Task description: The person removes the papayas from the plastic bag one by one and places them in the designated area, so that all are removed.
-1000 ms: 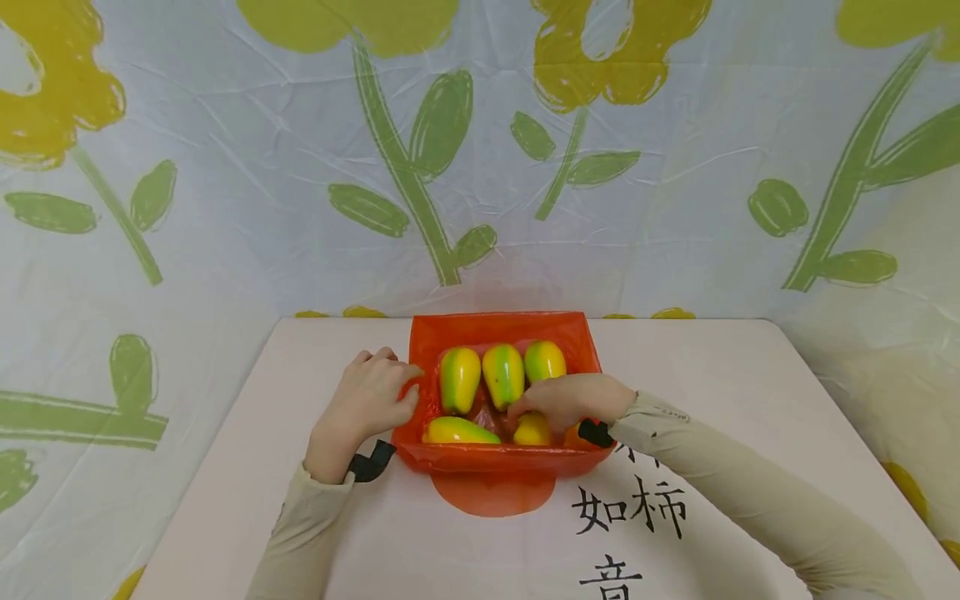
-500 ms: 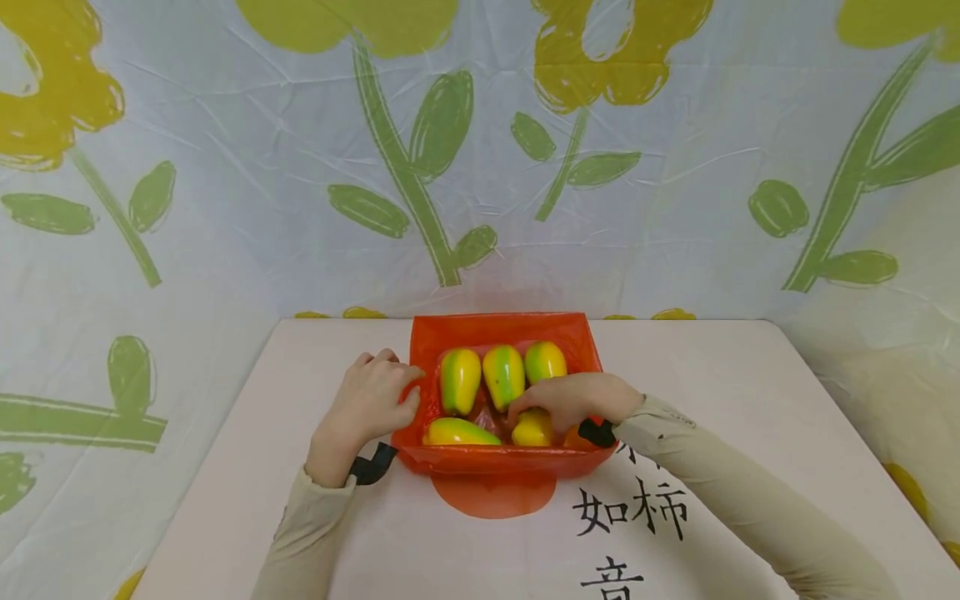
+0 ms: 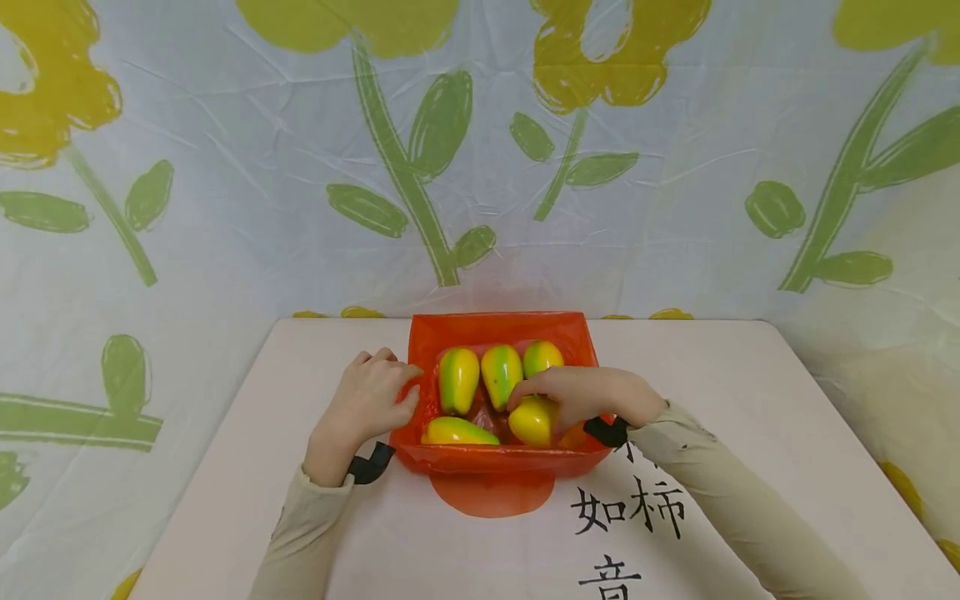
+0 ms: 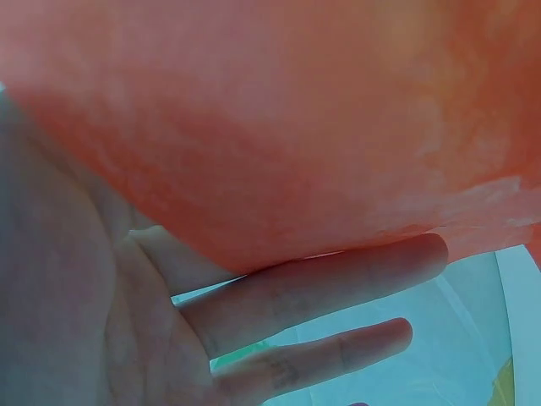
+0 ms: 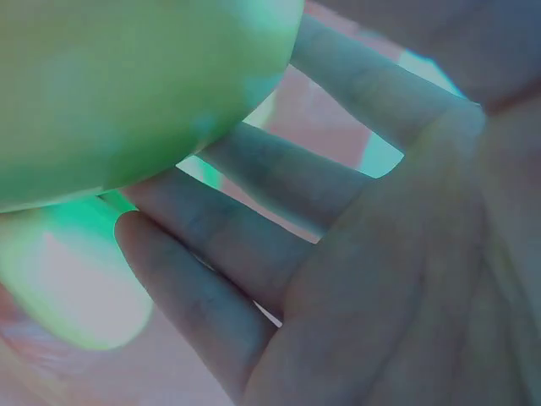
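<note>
Think of the red box (image 3: 498,460) as a clock. The yellow fruit (image 3: 531,422) is at four, and my right hand (image 3: 576,395) has its fingers curled round it. My left hand (image 3: 369,393) touches the side at nine, fingers nearly straight. The shiny fruit might slip from a weak hold, or bump the striped fruit (image 3: 541,357) at one. Black writing (image 3: 660,507) marks the pale table (image 3: 427,558) past four; a flowery sheet (image 3: 262,242) hangs behind twelve
</note>
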{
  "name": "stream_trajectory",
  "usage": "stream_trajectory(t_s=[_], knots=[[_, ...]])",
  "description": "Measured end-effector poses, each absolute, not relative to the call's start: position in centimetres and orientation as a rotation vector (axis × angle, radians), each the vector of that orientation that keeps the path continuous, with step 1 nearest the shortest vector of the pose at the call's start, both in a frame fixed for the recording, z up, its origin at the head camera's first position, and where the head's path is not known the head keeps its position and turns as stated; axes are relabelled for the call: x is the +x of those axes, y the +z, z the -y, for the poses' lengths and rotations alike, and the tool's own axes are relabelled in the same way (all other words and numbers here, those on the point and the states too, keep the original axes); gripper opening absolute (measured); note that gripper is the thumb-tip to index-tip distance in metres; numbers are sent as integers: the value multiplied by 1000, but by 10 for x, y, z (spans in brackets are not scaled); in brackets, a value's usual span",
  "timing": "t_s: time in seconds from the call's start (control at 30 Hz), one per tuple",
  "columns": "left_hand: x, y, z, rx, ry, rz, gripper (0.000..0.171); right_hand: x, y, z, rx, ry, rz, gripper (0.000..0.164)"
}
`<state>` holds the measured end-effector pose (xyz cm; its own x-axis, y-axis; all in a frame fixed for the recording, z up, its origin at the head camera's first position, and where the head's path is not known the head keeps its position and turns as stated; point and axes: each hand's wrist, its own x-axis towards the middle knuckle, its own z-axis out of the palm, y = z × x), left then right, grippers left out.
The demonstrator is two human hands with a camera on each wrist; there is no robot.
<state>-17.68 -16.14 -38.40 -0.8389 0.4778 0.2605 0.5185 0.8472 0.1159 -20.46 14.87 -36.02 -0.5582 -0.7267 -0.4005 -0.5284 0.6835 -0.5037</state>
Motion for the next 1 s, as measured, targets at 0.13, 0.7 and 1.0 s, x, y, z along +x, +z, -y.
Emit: stream_trajectory(t_s=[0.13,0.7,1.0], knots=[[-177,-385,162,-760,-268,2806,22,-202,-354,-158,-991,-589,-2295,56],[-178,-385,163,-763,-283,2816,23,-184,-345,-190,-1051,-1014,-2422,60],[-177,-385,163,-768,-285,2805,22,-175,-353,-199,-1089,-1216,-2449,59]])
